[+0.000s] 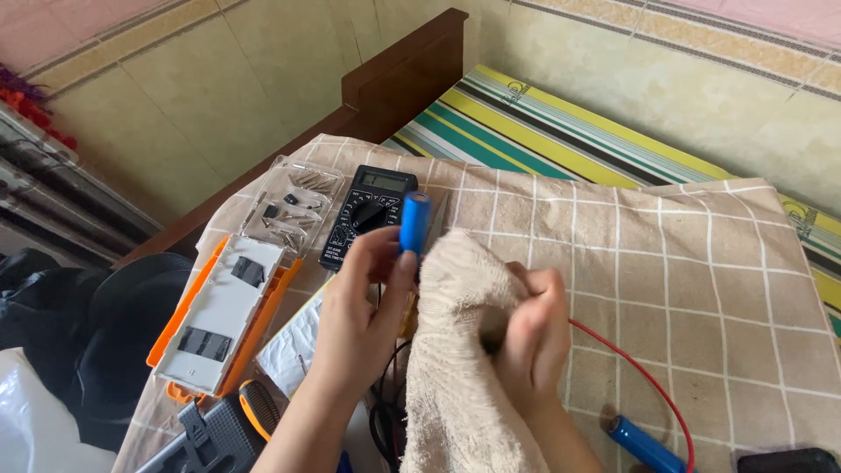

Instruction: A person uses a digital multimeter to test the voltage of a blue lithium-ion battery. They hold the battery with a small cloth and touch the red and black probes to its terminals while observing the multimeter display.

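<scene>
Two blue cylindrical battery cells are out on the checked cloth (666, 263) that covers the bed, and I'll place everything from that cloth. Nearest its front edge, low and to the right, one spare cell (644, 444) lies on its side beside a red wire (644, 372) that curves across the squares. Off the front left corner sit a dark tool case and a screwdriver with an orange and black handle (256, 407).

Over the middle of the cloth the hands work close together. The right hand (534, 337) is bunched tight into a beige terry towel (460, 368), fingers closed on a fold of it; the towel looks soft and limp, hanging down toward the person. The left hand (363, 307) pinches the other blue cell (414, 222) upright between thumb and fingertips, gripping its lower half, with the towel's top edge just beside it. That cell looks rigid, smooth and likely a little slick in its plastic sleeve, fairly light; holding it around the middle of the barrel, clear of the metal ends, seems the sure way.

Toward the left edge lies an orange and white tool box (223, 315). Farther back rest a clear plastic tray of small bits (293, 203) and a black digital multimeter (368, 215), just behind the raised cell. Beyond the cloth shows a striped mattress (543, 131).
</scene>
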